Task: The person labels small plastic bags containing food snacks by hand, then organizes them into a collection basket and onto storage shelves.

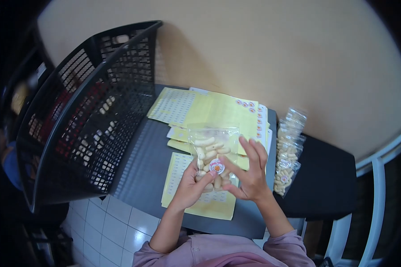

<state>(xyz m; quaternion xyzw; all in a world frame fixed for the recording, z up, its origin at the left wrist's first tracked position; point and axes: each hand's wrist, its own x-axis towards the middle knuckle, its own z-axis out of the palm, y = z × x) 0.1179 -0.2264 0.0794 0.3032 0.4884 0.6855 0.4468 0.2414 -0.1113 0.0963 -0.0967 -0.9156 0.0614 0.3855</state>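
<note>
Above the grey table I hold a clear plastic bag [205, 153] of pale, finger-shaped pieces that look like biscuits. My left hand [188, 188] grips its lower left side, with the thumb lying over the front beside a round white sticker [217, 166] with red lettering and an orange middle. My right hand [249, 178] is at the bag's right side, fingers spread. Its index fingertip touches the bag near the sticker, and the thumb is by the lower right edge. Beneath the bag lies a yellow sheet [223, 210] with printed rows, partly covered.
More yellow sheets [216, 104], some with round red stickers, are piled at the table's [131, 167] back. A large black plastic basket [140, 66] holding pale pieces stands on the left. Several filled bags [288, 151] overlap in a row on a black surface [327, 178] at right.
</note>
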